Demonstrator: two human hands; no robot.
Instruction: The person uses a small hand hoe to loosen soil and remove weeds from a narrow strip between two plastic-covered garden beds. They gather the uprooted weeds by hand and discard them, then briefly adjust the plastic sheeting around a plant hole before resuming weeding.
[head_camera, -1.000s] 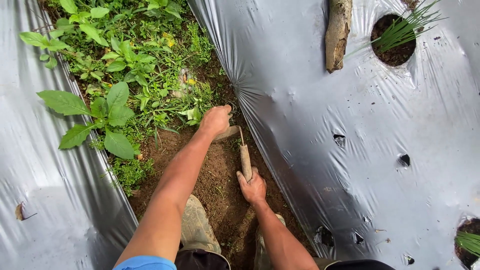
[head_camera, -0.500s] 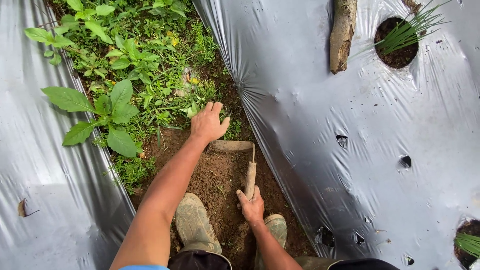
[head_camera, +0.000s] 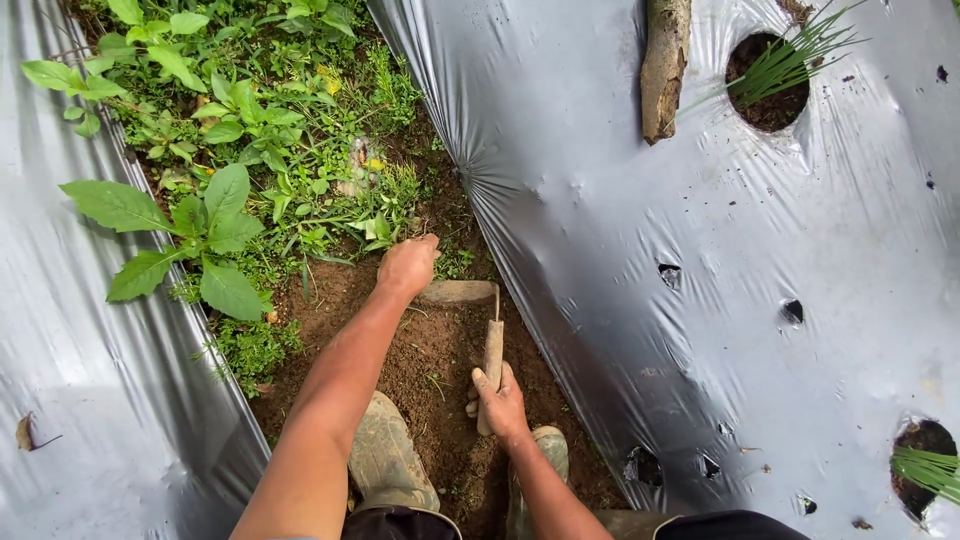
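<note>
Holding a small hand hoe (head_camera: 487, 325) by its wooden handle, the right hand (head_camera: 499, 403) sits low in the middle of the view, at about 6 o'clock. Its fingers are wrapped tight around the handle. The hoe's flat blade lies on the brown soil (head_camera: 420, 365) just up from that hand, toward 12 o'clock.

The left hand (head_camera: 407, 266) reaches farther up, right beside the blade's left end. Its fingers are curled shut into the weeds (head_camera: 375, 225) at the edge of the green patch; what sits inside the fist cannot be seen clearly.

Two muddy boots (head_camera: 385, 455) stand on the soil at 6 o'clock, near the right hand.

Big green leafy plants (head_camera: 205, 225) grow at 10 o'clock, with more small weeds above them.

Shiny grey plastic sheet (head_camera: 700, 200) covers the ground on both sides of the dirt strip. At 1 o'clock a piece of wood (head_camera: 665, 65) lies on the sheet. Next to it, a round hole (head_camera: 765, 75) in the sheet has thin green shoots growing out. Another hole (head_camera: 925, 470) with shoots is at 4 o'clock. Small tears dot the sheet between them.
</note>
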